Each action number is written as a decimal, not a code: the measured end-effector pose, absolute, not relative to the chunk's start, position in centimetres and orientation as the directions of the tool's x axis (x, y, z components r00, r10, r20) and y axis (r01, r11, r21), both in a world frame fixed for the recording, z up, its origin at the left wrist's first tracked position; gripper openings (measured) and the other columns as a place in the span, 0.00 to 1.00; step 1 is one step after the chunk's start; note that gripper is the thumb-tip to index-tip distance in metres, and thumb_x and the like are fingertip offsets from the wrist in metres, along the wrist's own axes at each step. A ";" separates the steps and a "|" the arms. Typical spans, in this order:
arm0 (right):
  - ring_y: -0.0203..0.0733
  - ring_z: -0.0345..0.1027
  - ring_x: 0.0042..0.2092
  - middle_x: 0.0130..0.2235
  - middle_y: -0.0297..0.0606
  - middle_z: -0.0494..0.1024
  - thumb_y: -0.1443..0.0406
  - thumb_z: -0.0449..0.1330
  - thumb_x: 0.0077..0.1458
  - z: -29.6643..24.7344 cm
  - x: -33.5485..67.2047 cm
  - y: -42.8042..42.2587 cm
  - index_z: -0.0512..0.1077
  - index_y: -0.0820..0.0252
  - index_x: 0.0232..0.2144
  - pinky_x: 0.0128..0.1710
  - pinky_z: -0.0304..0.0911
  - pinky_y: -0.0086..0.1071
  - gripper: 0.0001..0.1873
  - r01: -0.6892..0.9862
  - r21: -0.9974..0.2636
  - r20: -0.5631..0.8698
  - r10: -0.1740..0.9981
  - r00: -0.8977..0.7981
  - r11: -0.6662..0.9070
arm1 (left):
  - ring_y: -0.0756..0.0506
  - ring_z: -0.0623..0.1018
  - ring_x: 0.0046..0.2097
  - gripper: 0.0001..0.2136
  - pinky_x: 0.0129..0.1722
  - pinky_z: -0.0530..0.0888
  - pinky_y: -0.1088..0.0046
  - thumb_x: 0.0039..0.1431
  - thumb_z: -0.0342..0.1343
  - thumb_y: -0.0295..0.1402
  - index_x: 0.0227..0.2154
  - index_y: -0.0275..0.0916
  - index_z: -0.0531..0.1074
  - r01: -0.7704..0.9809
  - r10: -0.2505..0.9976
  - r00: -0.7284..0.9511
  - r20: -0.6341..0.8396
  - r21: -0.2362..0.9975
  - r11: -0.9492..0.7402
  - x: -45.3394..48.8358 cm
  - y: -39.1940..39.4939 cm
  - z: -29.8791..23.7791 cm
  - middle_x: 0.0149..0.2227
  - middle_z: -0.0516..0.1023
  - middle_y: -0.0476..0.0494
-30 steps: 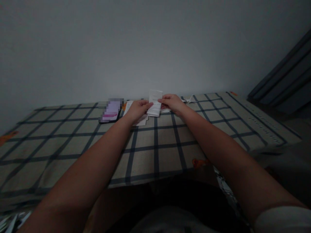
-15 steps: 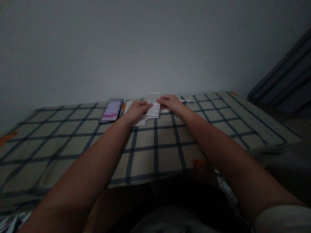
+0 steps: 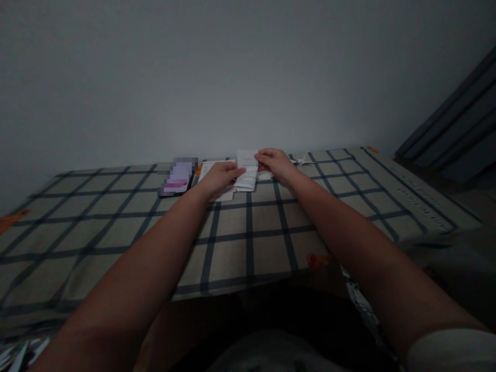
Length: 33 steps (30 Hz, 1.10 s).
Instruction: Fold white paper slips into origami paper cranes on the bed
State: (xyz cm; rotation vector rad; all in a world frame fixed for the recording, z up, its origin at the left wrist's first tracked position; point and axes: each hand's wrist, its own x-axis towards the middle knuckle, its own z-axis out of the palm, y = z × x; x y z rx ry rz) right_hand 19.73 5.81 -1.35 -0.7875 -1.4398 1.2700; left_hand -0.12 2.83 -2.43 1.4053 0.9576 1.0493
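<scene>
Between my two hands, above the far part of the table, is a folded sheet of white paper [image 3: 247,178] with faint lines of print and creases across it. My left hand [image 3: 221,176] pinches its left edge, thumb on the front. On the other side, my right hand [image 3: 274,163] grips the upper right edge between thumb and fingers. Under and beside my left hand lie more white papers [image 3: 225,197], partly hidden by it. A small white piece [image 3: 265,176] sits on the cloth below my right hand; its kind I cannot make out.
A phone [image 3: 178,177] with a lit, blurred screen lies left of my left hand. Past my right hand is a thin white object with pointed ends [image 3: 304,159]. A checked cloth [image 3: 232,248] covers the table, which meets a plain wall [image 3: 248,77]. A dark curtain [image 3: 457,119] hangs at right.
The paper's upper part has tilted and widened to the right, showing more of its face. My right hand has shifted slightly right with it; my left hand has barely moved.
</scene>
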 end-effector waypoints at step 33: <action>0.31 0.68 0.25 0.24 0.33 0.75 0.72 0.60 0.57 -0.8 19.8 5.4 0.73 0.64 0.26 0.29 0.67 0.25 0.07 0.076 -0.960 0.232 0.921 -0.314 0.268 | 0.50 0.76 0.31 0.13 0.32 0.74 0.76 0.50 0.66 0.40 0.33 0.34 0.78 -0.020 0.978 0.129 0.161 0.987 -0.160 0.5 2.1 -1.8 0.33 0.81 0.42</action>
